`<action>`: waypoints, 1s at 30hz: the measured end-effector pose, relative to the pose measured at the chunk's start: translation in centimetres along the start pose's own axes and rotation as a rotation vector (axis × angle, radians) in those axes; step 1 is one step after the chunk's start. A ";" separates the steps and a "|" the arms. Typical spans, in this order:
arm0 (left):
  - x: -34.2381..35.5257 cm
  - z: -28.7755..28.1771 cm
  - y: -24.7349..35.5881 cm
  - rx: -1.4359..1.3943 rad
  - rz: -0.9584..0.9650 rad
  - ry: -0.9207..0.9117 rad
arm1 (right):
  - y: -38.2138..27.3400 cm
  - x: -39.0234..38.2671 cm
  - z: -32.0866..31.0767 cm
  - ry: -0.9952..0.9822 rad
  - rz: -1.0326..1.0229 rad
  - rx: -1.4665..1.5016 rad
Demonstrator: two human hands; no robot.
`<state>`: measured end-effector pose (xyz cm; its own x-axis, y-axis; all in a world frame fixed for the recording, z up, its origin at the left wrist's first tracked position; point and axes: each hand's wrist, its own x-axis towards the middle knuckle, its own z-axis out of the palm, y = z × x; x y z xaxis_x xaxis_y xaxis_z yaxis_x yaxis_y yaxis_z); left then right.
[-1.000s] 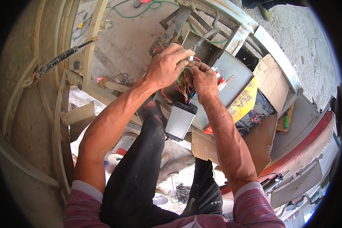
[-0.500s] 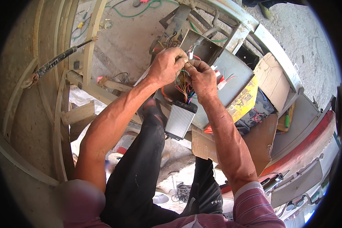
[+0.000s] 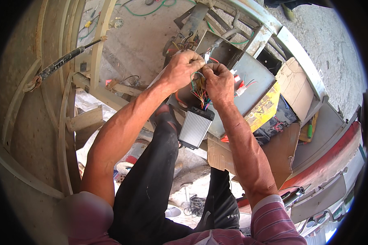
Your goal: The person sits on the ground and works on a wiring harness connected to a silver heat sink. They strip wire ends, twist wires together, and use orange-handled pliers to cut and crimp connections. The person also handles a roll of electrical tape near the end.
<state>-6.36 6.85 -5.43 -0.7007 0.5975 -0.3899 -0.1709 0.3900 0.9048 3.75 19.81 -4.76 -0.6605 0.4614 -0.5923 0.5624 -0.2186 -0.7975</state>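
My left hand (image 3: 187, 66) and my right hand (image 3: 216, 79) meet fingertip to fingertip, both pinched on thin wires; exactly which ones is too small to tell. A white plug (image 3: 207, 56) sits just beyond the fingertips. Coloured wires (image 3: 201, 94) rise from a ribbed silver controller box (image 3: 194, 128), which hangs below my hands between my forearms. Behind it are an open metal box (image 3: 225, 53) with a corrugated conduit and a grey plate (image 3: 254, 81), on which white and red connectors (image 3: 240, 87) lie beside my right hand.
A metal frame (image 3: 301, 57) surrounds the work. At right are cardboard (image 3: 296, 87), a yellow piece (image 3: 262, 107), a dark battery-like block (image 3: 284, 118) and a green-handled tool (image 3: 310, 130). A black strut (image 3: 61, 61) crosses the left framework. Someone's shoe (image 3: 289, 14) shows at the top.
My left hand's fingers have curled more and dropped slightly toward my right fingertips since a second ago. The view has shifted slightly; my right hand stays at the wires.
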 end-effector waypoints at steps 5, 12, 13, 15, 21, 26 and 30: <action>-0.4 0.1 -0.3 0.298 0.238 0.059 | 0.3 0.7 -0.4 -0.026 -0.052 -0.069; -1.2 1.1 -0.4 0.548 0.548 0.215 | -0.3 0.6 -1.0 -0.112 0.075 0.122; -1.4 1.2 -0.4 0.581 0.576 0.226 | -0.4 0.6 -1.0 -0.126 0.109 0.154; -1.7 1.4 -0.3 0.672 0.580 0.223 | -0.4 0.8 -1.1 -0.158 0.175 0.223; -2.3 0.5 0.0 0.574 0.466 0.103 | 0.7 0.9 -0.3 -0.089 0.112 0.134; -1.8 -2.1 1.3 0.388 0.280 -0.008 | 1.2 0.8 -0.3 -0.018 -0.034 -0.058; 0.4 -3.3 2.8 0.455 0.307 -0.073 | 1.2 0.6 -0.6 -0.022 -0.087 -0.127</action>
<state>-9.44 5.82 -2.50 -0.6185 0.7721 -0.1458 0.3614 0.4442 0.8198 4.30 20.36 -6.04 -0.7194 0.4544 -0.5253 0.5601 -0.0677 -0.8256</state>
